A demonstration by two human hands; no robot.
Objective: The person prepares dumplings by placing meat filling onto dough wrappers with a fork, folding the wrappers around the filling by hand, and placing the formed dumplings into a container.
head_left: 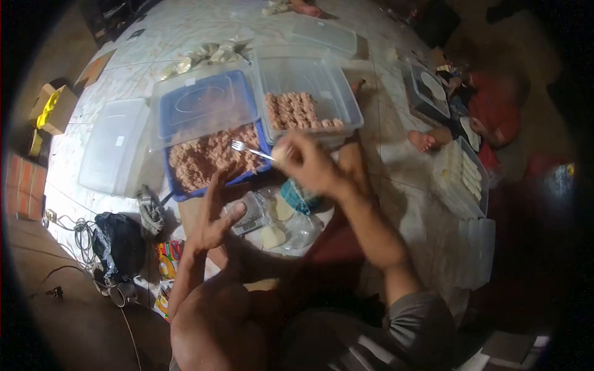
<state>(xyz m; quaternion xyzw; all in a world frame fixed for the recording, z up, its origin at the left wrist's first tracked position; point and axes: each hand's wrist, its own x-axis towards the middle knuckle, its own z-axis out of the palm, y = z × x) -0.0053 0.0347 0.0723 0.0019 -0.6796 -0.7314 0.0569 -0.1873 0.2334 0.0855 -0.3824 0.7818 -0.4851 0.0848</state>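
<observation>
My right hand, smeared a little by motion, is closed round a fork whose tines point left. The fork hangs over a blue tub of pinkish minced meat. Something pale shows at my right fingers, too blurred to name. My left hand is open and holds nothing, fingers spread at the tub's near edge. A clear lid covers the far part of the tub. Beside it, a clear plastic box holds rows of meat portions.
Between my legs lie a small scale, plastic bags and pale round pieces. A black bag and cables are at left. Filled bags lie behind the tub. At right, another person sits near a box of pale rolls.
</observation>
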